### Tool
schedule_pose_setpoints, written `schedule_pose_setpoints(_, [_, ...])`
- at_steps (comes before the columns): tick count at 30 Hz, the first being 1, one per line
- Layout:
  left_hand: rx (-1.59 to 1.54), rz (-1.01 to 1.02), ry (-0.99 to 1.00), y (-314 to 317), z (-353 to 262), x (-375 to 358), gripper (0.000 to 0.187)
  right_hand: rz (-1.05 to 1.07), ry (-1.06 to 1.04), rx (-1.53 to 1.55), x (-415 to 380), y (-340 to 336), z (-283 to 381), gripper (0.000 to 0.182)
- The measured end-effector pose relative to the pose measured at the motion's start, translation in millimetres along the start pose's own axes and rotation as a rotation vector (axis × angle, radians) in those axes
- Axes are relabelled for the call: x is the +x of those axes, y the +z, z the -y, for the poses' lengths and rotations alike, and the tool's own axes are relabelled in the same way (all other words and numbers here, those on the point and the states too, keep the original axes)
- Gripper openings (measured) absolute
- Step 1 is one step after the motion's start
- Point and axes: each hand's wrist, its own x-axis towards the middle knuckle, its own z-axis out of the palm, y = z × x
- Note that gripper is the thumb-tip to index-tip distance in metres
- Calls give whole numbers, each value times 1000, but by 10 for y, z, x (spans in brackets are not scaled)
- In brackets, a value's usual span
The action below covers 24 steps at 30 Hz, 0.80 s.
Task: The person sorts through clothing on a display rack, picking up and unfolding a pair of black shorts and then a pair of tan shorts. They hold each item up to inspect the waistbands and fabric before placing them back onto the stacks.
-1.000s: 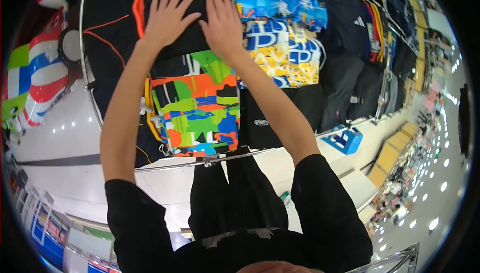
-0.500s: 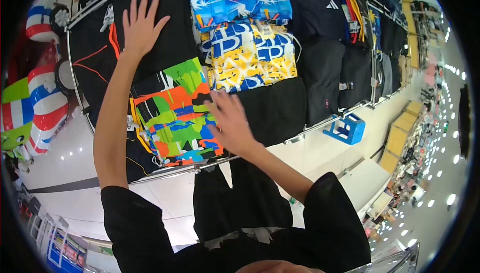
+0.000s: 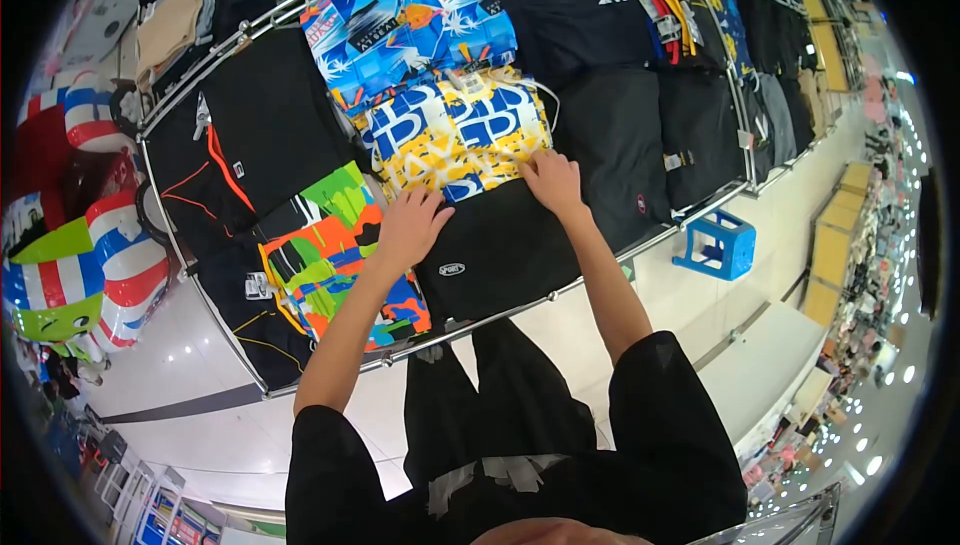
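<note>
Folded yellow, white and blue patterned shorts (image 3: 460,130) with a white cord lie in the middle of the display rack. At their near left corner is my left hand (image 3: 410,230), its fingers closed on the edge. My right hand (image 3: 552,183) pinches the near right corner, thumb toward the inside. Directly below both hands lies a folded black garment (image 3: 500,255) with a small "SPORT" mark. Blue palm-print shorts (image 3: 410,20) sit just beyond the patterned ones. Left of my left hand is a folded green and orange camouflage-like garment (image 3: 335,260).
A metal rail (image 3: 480,323) runs along the rack's near edge. Dark folded clothes (image 3: 610,145) fill the right side, black ones (image 3: 265,110) the left. A blue stool (image 3: 718,245) stands on the floor at right. Striped inflatable-looking figures (image 3: 110,255) are at left.
My left hand has come off the black clothes at the upper left and moved right and nearer. My right hand has moved right and up. Both now hold the yellow patterned shorts' near edge.
</note>
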Motion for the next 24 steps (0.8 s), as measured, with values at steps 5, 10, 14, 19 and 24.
schedule_pose_setpoints(5, [-22,37,-34,-456,-145,292,40,-264,-133,149,180,-434,339,33])
schedule_pose_setpoints(10, [273,-52,149,-341,-270,700,72,-509,-198,37,477,-53,741,77])
schedule_pose_setpoints(14, [314,4,204,-5,-142,806,76,-375,-21,18,582,452,539,91])
schedule_pose_setpoints(19, [297,-26,169,-359,-466,614,78,-376,-71,130,262,-168,652,85])
schedule_pose_setpoints(24, [130,26,132,-31,-319,88,71,-344,-194,295,-745,-683,701,80])
